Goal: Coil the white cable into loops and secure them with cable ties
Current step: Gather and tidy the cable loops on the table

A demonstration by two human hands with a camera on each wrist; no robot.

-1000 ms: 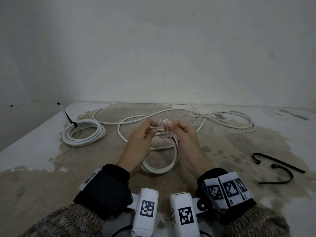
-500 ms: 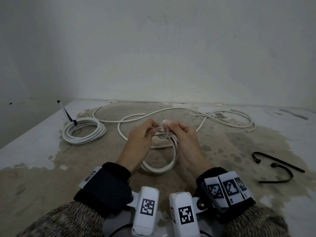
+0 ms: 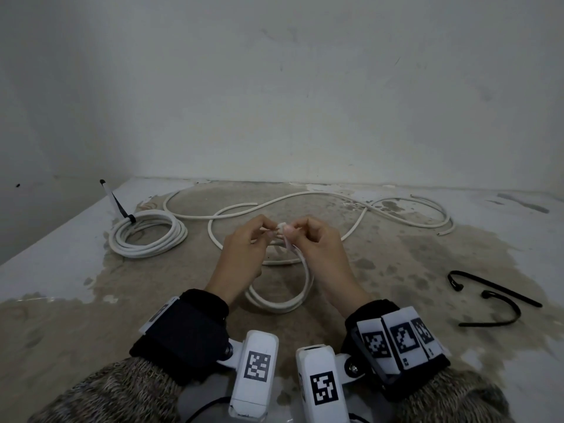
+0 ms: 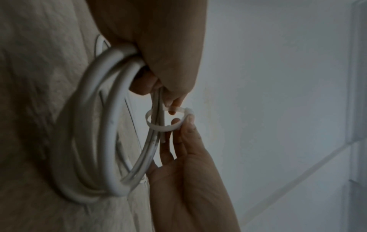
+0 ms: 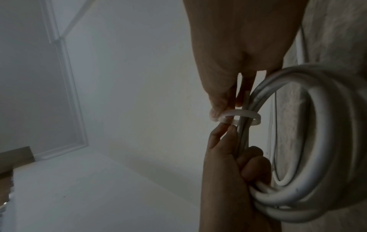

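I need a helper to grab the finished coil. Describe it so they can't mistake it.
Start at the stained floor and look to its left side, near the corner of the walls. The tied coil lies flat there, apart from both hands. Unlike the loose cable snaking behind and the small coil held in the hands, a black cable tie binds it, its tail sticking up.

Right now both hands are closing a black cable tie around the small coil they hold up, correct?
Not quite: the cable tie looped around the small coil is white, as both wrist views show. The left hand and right hand do hold it.
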